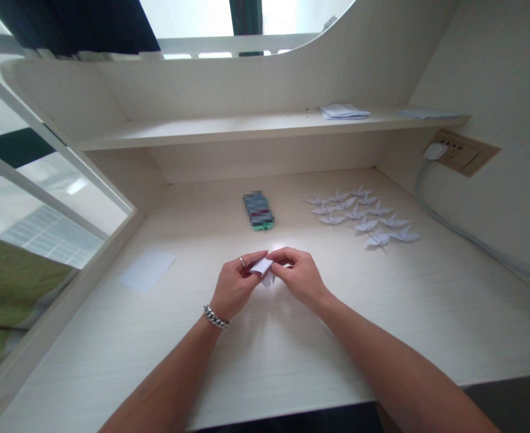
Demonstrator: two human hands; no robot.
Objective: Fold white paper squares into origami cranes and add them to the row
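Note:
A small piece of folded white paper (262, 266) is held between both hands above the middle of the desk. My left hand (237, 282), with a ring and a chain bracelet, pinches its left side. On the right side, the thumb and fingers of my right hand (300, 275) are closed on the same paper. One pointed flap hangs below the fingertips; the fingers hide part of the folds. Several white paper cranes (356, 213) stand in loose rows to the right, beyond my right hand. Flat on the desk at the left lies a white paper sheet (148, 270).
A blurred-out dark device with a green edge (258, 210) lies beyond my hands. Folded papers (344, 112) rest on the shelf (229, 129) at the back. From the wall socket (463, 151), a white cable (463, 231) runs down along the desk's right side.

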